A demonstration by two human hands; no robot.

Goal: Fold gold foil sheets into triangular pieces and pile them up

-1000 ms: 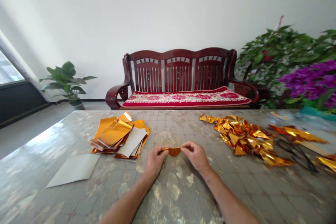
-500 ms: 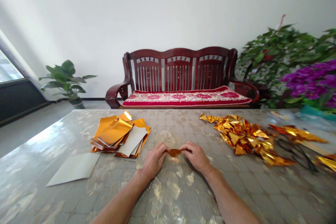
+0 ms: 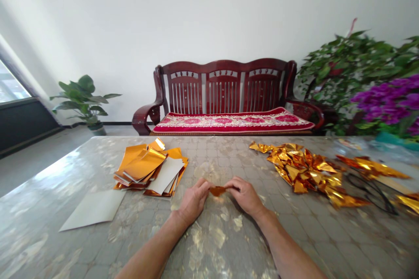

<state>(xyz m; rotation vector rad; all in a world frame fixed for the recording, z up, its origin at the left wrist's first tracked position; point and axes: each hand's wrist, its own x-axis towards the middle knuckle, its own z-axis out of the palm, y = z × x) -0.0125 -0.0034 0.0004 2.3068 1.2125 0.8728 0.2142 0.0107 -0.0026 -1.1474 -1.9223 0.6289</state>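
Note:
Between my two hands is a small folded piece of gold foil paper (image 3: 218,191), its ends pinched in my fingers just above the table. My left hand (image 3: 194,198) grips its left end with closed fingers. At the other end, my right hand (image 3: 245,196) pinches it between thumb and fingers, which hide that corner. A loose stack of gold foil sheets (image 3: 144,163) lies to the left, some with their pale backs up. Nearer me on that side rests a single sheet (image 3: 93,210), pale side up. On the right is a heap of folded gold foil pieces (image 3: 304,168).
The patterned table (image 3: 131,244) has black-framed glasses (image 3: 375,194) at its right, beside more gold foil and clear plastic. Beyond its far edge stands a dark red wooden bench (image 3: 222,91) with a red floral cover. Purple flowers (image 3: 389,100) and leafy plants flank the right side.
Both hands keep hold of the folded foil paper in nearly the same place. The whole view has shifted very slightly; the stack and heap look unchanged.

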